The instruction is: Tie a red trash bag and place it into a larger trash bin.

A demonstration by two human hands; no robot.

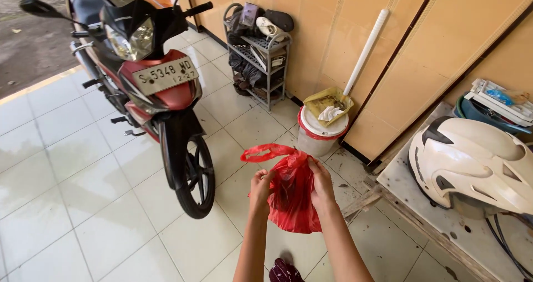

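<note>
Both hands, left hand (260,186) and right hand (322,185), pinch a red plastic bag (291,196) closed, holding it off the tiled floor (111,204); motorcycle (150,87) at ten o'clock.

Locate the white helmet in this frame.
In the head view, the white helmet sits at the right edge on a worn table against the yellow wall, right of the hands holding the red plastic bag.

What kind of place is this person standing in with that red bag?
Probably a tiled porch or carport of a home. A red motorcycle is parked on the floor tiles, a shoe rack stands against the wall, and a white helmet rests on a side table.
</note>
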